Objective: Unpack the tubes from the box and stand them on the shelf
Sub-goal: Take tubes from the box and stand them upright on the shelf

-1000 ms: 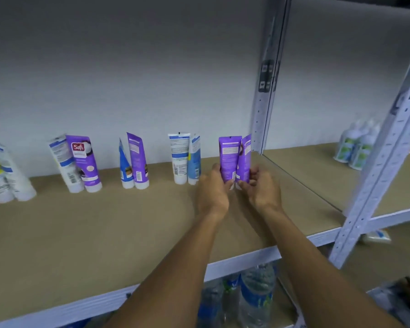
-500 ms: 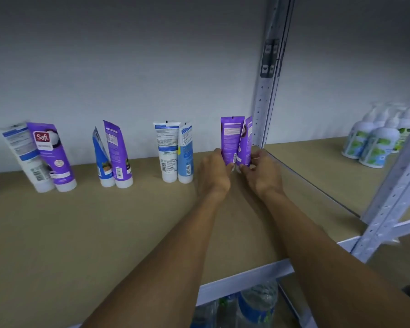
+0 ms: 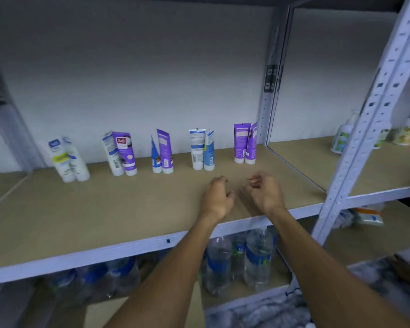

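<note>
Four purple tubes, four white tubes, two blue tubes.

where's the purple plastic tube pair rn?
Head view, right of centre: the purple plastic tube pair stands at the back of the beige shelf, between the white-and-blue tube pair and the grey metal upright.

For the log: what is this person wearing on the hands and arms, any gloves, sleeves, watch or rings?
The left hand and right hand are bare: no gloves, rings, watch or wristband show. Both arms are uncovered down to the bottom edge of the picture, so no sleeve is in view.
</note>
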